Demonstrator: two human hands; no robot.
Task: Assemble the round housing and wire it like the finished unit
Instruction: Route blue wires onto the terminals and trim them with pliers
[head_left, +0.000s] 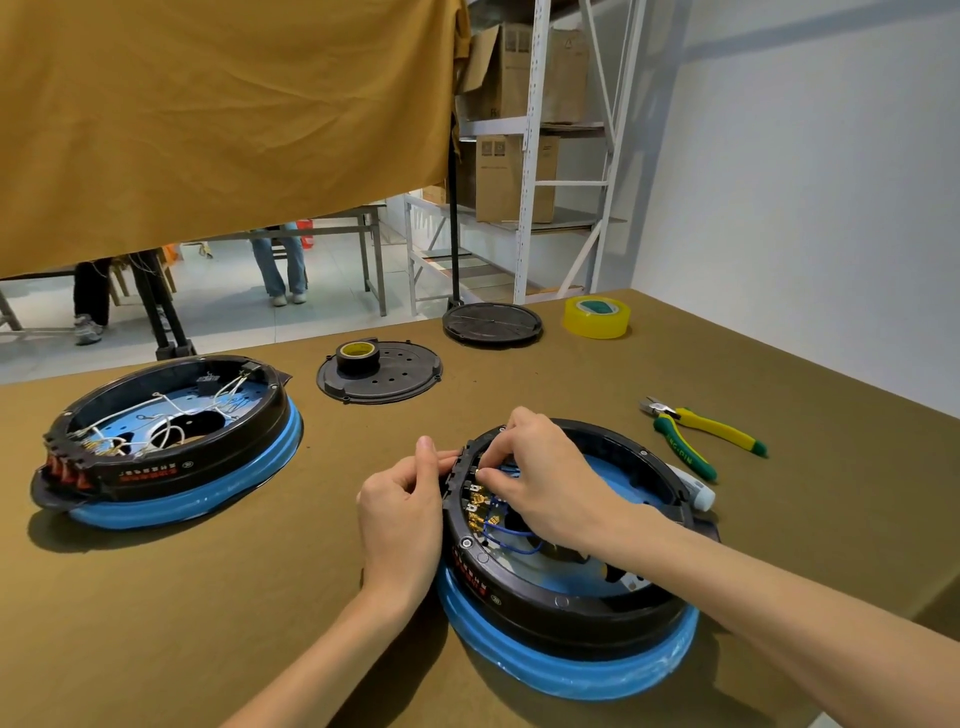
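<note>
Two round housings sit on the table (675, 374) — the finished unit (166, 441) well off to the left, threaded with white wires across its blue inner plate, and the housing being worked on (566, 566) close in front of the person, resting in its blue ring. Inside this one, a few blue wires (511, 538) already loop from a row of brass terminals (475, 506) along the near-left wall, so the wiring looks begun but well short of the finished unit's fuller run of leads.

The left hand (402, 506) is curled against the outside of the rim, thumb up, fingers gripping the wall at the terminal block to steady it. The right hand (540, 467) reaches in over the rim with its fingertips pinched together at the upper terminals — probably on a small connector or wire end, though the piece itself is too small to make out.

Still to come, by my reading: the remaining connections, then closing up. Two black round plates lie apart at the far side, one (379, 375) carrying a roll of black tape (357, 357), the other (492, 323) bare. A roll of clear tape (596, 316) and green-and-yellow pliers (698, 434) lie untouched to the right; a white tube (693, 488) rests just behind the housing.
</note>
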